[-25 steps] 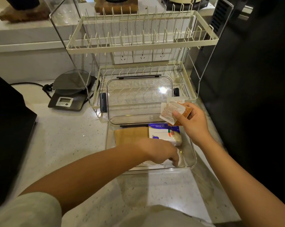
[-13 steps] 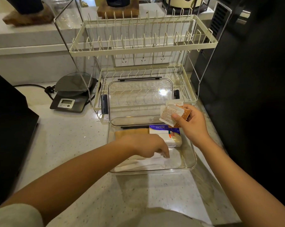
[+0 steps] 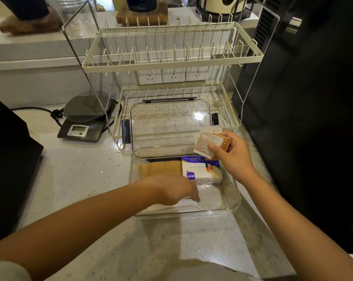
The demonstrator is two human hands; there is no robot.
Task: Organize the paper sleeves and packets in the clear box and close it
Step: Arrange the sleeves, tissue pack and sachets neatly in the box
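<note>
Pinched in the right hand (image 3: 235, 157), the sachets (image 3: 209, 144) look light and floppy, best held mid-stack, while the left hand (image 3: 176, 191) presses paper sleeves (image 3: 188, 202) beneath it.

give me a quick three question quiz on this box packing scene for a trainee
1. True or false: the lid is shut on the clear box.
2. Which hand holds the small packets: A left, B right?
3. What sits beside the brown sleeves at the back of the box?

Key
1. False; it leans open against the dish rack.
2. B, the right hand; the left hand reaches into the box.
3. A white and blue tissue pack.
</note>
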